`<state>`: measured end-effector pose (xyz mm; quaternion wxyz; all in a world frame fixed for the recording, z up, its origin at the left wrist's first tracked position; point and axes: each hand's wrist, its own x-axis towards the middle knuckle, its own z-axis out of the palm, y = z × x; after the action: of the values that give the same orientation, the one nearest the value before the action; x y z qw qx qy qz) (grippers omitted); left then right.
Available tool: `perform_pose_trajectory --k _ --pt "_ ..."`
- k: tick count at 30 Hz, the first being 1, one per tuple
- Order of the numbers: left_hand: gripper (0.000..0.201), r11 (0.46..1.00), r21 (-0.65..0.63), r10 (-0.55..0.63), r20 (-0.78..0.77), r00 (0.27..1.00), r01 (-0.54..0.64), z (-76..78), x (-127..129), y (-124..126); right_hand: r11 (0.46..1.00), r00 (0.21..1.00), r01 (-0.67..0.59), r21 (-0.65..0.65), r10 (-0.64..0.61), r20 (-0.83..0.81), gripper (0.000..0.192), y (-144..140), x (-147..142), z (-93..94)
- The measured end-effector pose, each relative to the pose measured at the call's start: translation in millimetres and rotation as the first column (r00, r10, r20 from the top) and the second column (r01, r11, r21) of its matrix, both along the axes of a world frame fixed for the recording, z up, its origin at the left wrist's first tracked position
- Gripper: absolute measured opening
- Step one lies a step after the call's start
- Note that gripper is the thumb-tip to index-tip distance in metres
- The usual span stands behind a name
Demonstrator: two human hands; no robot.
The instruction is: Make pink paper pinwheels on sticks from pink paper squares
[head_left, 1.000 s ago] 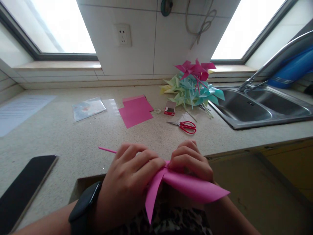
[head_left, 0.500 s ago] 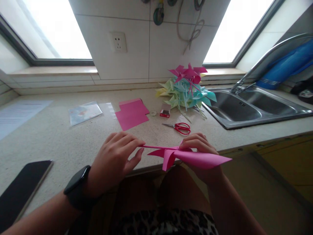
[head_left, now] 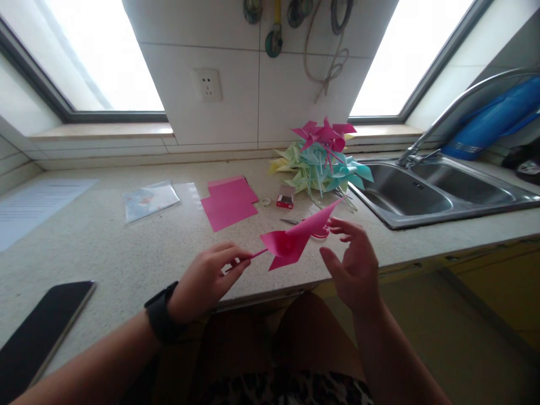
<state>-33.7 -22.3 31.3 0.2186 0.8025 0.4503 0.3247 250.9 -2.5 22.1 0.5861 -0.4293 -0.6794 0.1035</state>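
Note:
Between the thumb and fingers of my left hand (head_left: 215, 275) is the thin stick of a pink paper pinwheel (head_left: 289, 243). The pinwheel's blades point right and stand a little above the counter's front edge. To the right of the blades, my right hand (head_left: 352, 261) is open, thumb and fingers apart. Its fingertips are close to the blades; I cannot tell whether they touch. Red-handled scissors (head_left: 321, 234) lie behind the pinwheel, partly hidden by it.
Pink paper sheets (head_left: 230, 205), a small red box (head_left: 285, 198) and a clear packet (head_left: 151, 201) lie on the counter (head_left: 139, 253). Several finished pinwheels (head_left: 323, 160) are heaped by the sink (head_left: 405, 194). A phone (head_left: 46, 332) and a printed sheet (head_left: 40, 205) are at the left.
My right hand has let go of the pinwheel and opened. The pinwheel has turned, its blades now tilting up and away, held only by my left hand. The view has tilted up slightly.

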Motion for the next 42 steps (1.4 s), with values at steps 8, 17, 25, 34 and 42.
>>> perform_pose_trajectory --k 8,17,25,34,42 --pt "0.021 0.899 -0.436 0.129 0.365 0.922 0.047 -15.8 6.1 7.3 0.970 0.851 -0.130 -0.205 0.003 -0.526 0.040 17.3 -15.1 -41.8" --pt "0.031 0.809 -0.579 0.263 0.509 0.820 0.099 -28.9 6.8 15.9 0.839 0.894 -0.328 -0.435 0.127 -0.429 0.018 14.9 -42.7 -48.1" --pt "0.034 0.766 -0.623 0.291 0.556 0.779 0.159 -36.7 12.8 12.0 0.835 0.941 -0.306 -0.457 0.192 -0.280 0.024 5.5 -78.6 -21.9" --pt "0.032 0.765 -0.617 0.278 0.577 0.768 0.187 -38.8 14.0 12.1 0.860 0.967 -0.217 -0.462 0.126 -0.219 0.022 8.8 -75.1 -18.2" --pt "0.032 0.758 -0.620 0.262 0.574 0.775 0.202 -38.1 12.8 12.7 0.912 0.995 -0.036 -0.409 -0.005 -0.099 0.016 8.7 -65.2 -10.3"
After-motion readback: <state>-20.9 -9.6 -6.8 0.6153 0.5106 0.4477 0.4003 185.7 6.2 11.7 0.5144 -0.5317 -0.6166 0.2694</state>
